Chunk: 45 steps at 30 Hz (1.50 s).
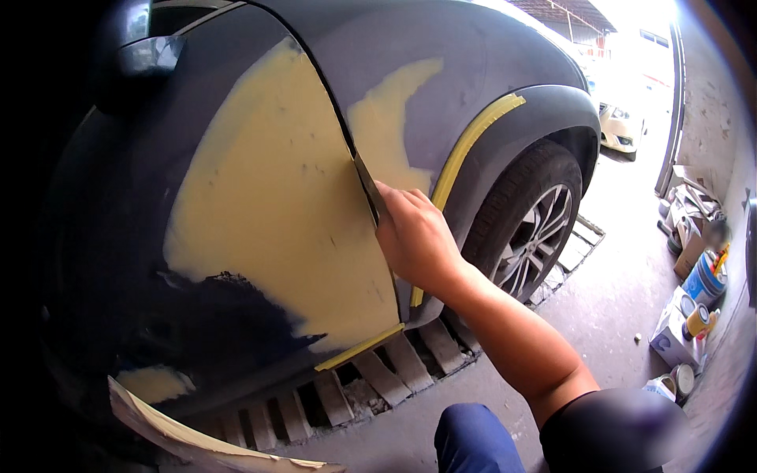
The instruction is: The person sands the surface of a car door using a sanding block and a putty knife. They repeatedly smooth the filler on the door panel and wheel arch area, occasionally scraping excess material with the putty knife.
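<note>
My right hand (418, 240) is closed around a thin putty knife (369, 188). Its blade stands in or against the dark gap between the car's door and fender; how deep it goes I cannot tell. A large patch of pale yellow body filler (268, 189) covers much of the grey door (229, 315), and a smaller filler patch (390, 118) lies on the fender, with faint dark marks in the larger one. At the lower left, a curved board (189, 430) carries filler along its edge. My left hand is outside the picture.
Yellow masking tape (465, 150) edges the wheel arch; another strip (359, 347) runs under the door. The wheel (532, 229) stands at the right, beside a slatted floor grate (382, 374). Cans (702, 284) and boxes line the right wall. A white car (619, 126) stands outside.
</note>
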Motion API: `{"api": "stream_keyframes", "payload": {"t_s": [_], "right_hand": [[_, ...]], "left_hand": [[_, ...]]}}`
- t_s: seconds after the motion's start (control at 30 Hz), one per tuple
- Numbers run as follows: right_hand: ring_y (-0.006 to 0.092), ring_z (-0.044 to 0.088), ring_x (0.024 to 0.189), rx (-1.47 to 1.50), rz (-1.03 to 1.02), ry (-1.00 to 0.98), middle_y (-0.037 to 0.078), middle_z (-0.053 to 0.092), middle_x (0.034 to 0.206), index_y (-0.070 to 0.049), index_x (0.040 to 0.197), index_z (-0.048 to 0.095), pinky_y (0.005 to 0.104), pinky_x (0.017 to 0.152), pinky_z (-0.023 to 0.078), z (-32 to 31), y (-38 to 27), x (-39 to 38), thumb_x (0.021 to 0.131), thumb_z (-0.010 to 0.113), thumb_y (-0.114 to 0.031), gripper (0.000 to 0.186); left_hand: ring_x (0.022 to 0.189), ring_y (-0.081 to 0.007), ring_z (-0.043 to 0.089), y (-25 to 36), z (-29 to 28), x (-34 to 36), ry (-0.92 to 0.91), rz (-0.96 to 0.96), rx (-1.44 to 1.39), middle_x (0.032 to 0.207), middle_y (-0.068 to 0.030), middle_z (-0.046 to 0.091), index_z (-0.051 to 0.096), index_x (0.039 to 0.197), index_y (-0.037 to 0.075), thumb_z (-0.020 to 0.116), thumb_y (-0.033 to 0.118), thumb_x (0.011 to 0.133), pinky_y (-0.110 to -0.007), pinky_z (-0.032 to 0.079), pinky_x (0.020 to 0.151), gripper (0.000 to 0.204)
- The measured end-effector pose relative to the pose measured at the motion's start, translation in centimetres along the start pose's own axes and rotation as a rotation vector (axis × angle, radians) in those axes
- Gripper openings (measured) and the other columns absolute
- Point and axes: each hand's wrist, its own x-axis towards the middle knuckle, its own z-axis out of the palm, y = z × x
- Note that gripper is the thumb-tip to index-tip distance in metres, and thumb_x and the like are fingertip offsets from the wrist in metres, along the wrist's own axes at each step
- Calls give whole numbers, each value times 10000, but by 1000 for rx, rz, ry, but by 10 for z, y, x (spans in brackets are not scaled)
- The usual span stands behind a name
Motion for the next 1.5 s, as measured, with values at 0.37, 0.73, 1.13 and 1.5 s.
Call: {"api": "stream_keyframes", "payload": {"t_s": [0.37,0.73,1.13,1.5], "right_hand": [[384,598,889,-5,6,5,210,629,892,106,1226,566,433,823,496,20,15,-46,810,565,32,422],[384,595,889,14,87,-43,211,623,903,98,1234,562,438,819,499,33,25,-85,811,570,21,430],[365,613,911,4,163,-84,202,645,936,89,1239,568,417,828,517,50,37,-138,799,584,28,445],[354,609,925,-22,230,-161,202,656,995,95,1245,568,404,846,517,65,53,-183,776,599,15,476]], "left_hand": [[1289,-311,482,-12,-6,1,88,88,114,1448,-284,439,318,1464,-128,581,336,1007,-417,411,1071,702],[1285,-299,487,-11,-1,2,32,40,-12,1453,-271,429,310,1465,-123,592,327,1002,-421,424,1057,704],[1383,-310,398,-11,3,2,74,15,-3,1559,-245,302,256,1502,-100,580,321,1006,-429,337,1140,727],[1308,-295,487,-31,-3,16,101,191,10,1475,-251,426,363,1442,-87,539,263,1042,-402,381,1121,560]]}}
